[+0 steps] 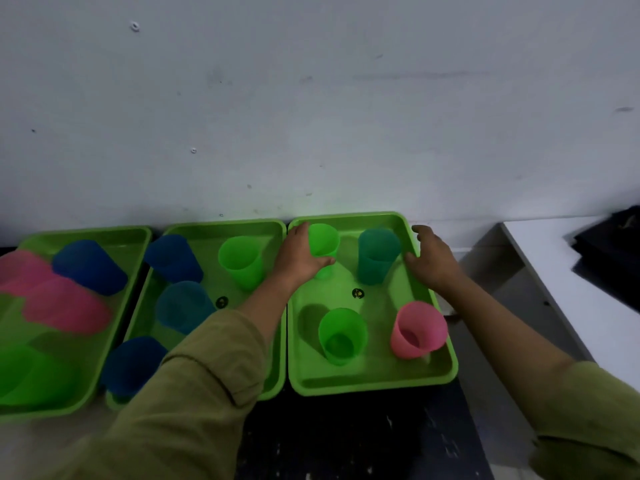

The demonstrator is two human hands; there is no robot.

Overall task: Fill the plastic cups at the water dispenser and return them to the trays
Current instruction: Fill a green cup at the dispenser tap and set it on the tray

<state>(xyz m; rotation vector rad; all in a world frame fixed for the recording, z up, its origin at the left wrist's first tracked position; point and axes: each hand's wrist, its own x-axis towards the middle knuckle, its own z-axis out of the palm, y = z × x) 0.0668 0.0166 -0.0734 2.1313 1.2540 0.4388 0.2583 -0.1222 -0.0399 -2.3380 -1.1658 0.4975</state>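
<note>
Three green trays stand side by side against the wall. In the right tray my left hand grips a green cup at the back left, thumb and fingers curled round it. A teal cup stands at the back right; my right hand is just right of it, fingers spread, not touching it as far as I can tell. In the front of this tray stand a second green cup and a pink cup. No water dispenser is in view.
The middle tray holds blue, teal and green cups; my left sleeve covers its right side. The left tray holds pink, blue and green cups, blurred. The trays sit on a dark counter. A white table is at the right.
</note>
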